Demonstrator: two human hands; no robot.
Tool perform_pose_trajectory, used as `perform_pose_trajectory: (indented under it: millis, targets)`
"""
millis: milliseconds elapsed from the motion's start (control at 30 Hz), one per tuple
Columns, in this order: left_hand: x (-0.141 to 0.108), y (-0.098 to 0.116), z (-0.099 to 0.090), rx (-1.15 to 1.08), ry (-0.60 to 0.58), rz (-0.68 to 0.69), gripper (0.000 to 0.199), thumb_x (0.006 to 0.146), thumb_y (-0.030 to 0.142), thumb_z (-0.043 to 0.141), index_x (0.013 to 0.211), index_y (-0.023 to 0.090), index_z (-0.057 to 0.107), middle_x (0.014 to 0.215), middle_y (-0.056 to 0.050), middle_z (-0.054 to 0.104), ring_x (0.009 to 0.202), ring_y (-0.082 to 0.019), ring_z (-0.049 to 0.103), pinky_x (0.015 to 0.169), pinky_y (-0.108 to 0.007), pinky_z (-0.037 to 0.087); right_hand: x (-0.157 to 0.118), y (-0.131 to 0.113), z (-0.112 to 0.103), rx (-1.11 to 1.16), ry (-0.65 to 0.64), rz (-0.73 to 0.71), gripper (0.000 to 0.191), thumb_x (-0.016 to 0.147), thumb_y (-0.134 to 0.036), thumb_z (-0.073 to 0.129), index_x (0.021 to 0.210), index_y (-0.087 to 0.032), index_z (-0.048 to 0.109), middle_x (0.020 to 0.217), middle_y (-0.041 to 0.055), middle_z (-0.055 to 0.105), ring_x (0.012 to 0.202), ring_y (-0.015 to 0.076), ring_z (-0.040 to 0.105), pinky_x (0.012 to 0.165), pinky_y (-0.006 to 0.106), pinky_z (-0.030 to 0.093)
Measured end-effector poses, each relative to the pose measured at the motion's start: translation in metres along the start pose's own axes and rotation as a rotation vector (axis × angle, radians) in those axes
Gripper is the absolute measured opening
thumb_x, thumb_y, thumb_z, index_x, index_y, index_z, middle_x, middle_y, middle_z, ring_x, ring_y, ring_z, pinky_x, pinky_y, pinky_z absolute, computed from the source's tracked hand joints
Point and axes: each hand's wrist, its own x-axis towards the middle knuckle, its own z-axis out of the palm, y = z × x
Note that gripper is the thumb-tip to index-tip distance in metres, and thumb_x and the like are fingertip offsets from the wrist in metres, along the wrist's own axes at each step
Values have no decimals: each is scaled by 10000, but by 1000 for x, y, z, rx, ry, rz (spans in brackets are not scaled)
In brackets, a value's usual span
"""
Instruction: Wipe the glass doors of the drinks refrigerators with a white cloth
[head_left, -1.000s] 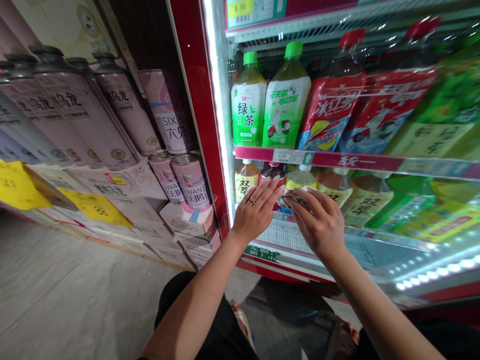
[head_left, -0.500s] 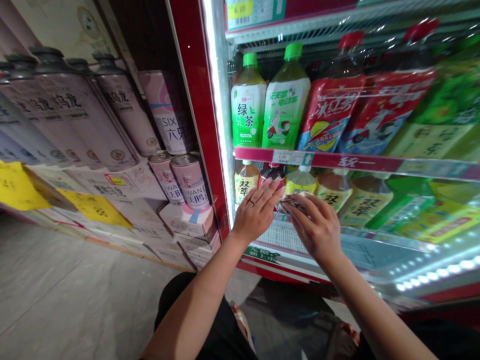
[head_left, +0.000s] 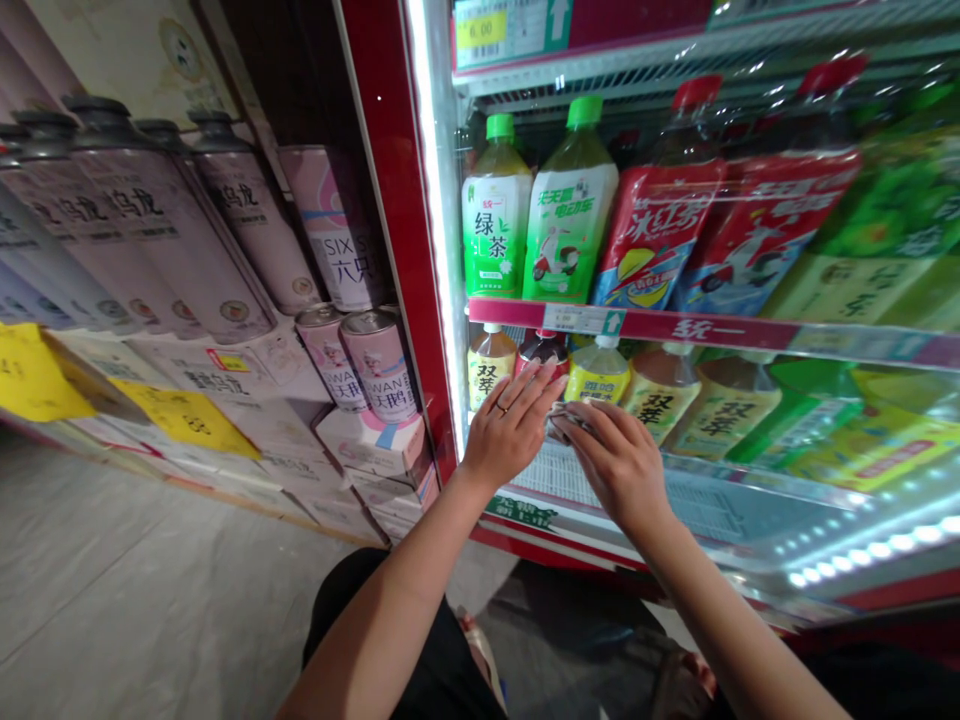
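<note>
Near the centre of the frame, the left hand [head_left: 506, 430] is spread nearly flat, fingers extended, with a ring on one finger; whether its palm touches anything cannot be told. Just to its right, the bent fingers of the right hand [head_left: 622, 455] grip a crumpled whitish cloth [head_left: 568, 418], beside the left fingertips.

Beyond the hands is a lit drinks cooler. On its upper visible shelf, a green-capped bottle [head_left: 495, 235] reads 统一 绿茶; its neighbour [head_left: 568, 230] reads 天天赢 电动车 above a scooter picture. Right of these, a red-labelled bottle [head_left: 656, 230] says 冰红茶. The maroon shelf strip [head_left: 709, 330] below carries 统一, and a price tag [head_left: 482, 32] at the top of the frame shows 6.00.

In the lower row, a pale yellow bottle [head_left: 489, 375] left of the hands reads 双萃, a yellow label [head_left: 598, 387] above the right hand begins 雅哈, and two more bottles [head_left: 724, 410] farther right read 双萃.

At left, a tall can [head_left: 334, 235] shows SIX and 六只, a short can [head_left: 381, 375] SWAN 天鹅, and pinkish bottles [head_left: 172, 230] 乌龙. The yellow cards [head_left: 187, 420] are too blurred to read.
</note>
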Motion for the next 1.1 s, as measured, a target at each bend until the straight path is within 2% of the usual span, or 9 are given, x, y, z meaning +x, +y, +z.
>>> perform_pose_trajectory:
  millis: [100, 267, 500, 700, 800, 900, 1000, 1100]
  targets:
    - [0, 0, 0, 0, 21, -1, 633, 1052, 101, 444, 1679, 168, 382, 1688, -52, 525, 1674, -135, 275, 1386, -364, 287, 6, 0, 0, -7, 27, -14, 211, 1047, -150, 618, 1201, -186, 758, 1246, 110, 784, 1187, 278, 692, 978, 394, 573]
    - [-1, 1, 1, 11, 16, 12, 645, 1058, 113, 432, 1695, 171, 351, 1699, -55, 510, 1671, -142, 290, 1381, -369, 298, 0, 7, -6, -58, 7, -97, 210, 1074, -154, 573, 1184, -186, 750, 1250, 95, 787, 1194, 273, 686, 976, 395, 575]
    - [-2, 2, 3, 10, 2, 32, 724, 1049, 100, 446, 1738, 181, 238, 1724, -64, 472, 1668, -157, 305, 1371, -378, 316, 9, 13, -12, -48, 49, 17, 233, 1043, -161, 640, 1239, -217, 751, 1288, 89, 770, 1222, 278, 672, 986, 407, 574]
    - [-1, 4, 6, -3, 12, 43, 735, 1052, 107, 436, 1746, 189, 206, 1731, -60, 461, 1666, -155, 309, 1371, -379, 313, 0, 15, -15, -77, 28, -43, 221, 1048, -144, 616, 1207, -210, 755, 1292, 91, 775, 1206, 276, 678, 979, 410, 578]
    - [-2, 5, 7, 14, 17, 55, 734, 1043, 99, 438, 1741, 175, 224, 1734, -55, 457, 1682, -147, 258, 1382, -367, 285, 0, 21, -20, -86, 68, -6, 230, 1032, -141, 648, 1228, -210, 744, 1272, 98, 782, 1207, 280, 674, 978, 415, 575]
    - [-2, 6, 7, 38, -25, 59, 711, 1042, 100, 438, 1729, 178, 274, 1736, -57, 454, 1677, -155, 279, 1383, -367, 283, 6, 24, -22, -68, 105, 59, 294, 1018, -140, 666, 1283, -249, 732, 1265, 85, 785, 1207, 277, 674, 993, 421, 573]
    - [-2, 6, 8, 28, -69, 57, 719, 1046, 105, 440, 1736, 191, 259, 1738, -67, 448, 1658, -167, 334, 1370, -377, 315, 6, 23, -21, -52, 55, 51, 347, 1026, -143, 642, 1336, -278, 717, 1295, 72, 779, 1225, 275, 677, 1018, 430, 573]
    - [-2, 7, 11, 10, -57, 58, 732, 1045, 97, 431, 1742, 195, 232, 1733, -80, 449, 1650, -181, 354, 1365, -400, 328, -3, 22, -21, -59, 0, -5, 355, 1035, -140, 623, 1349, -281, 710, 1325, 63, 772, 1240, 270, 681, 1018, 421, 577]
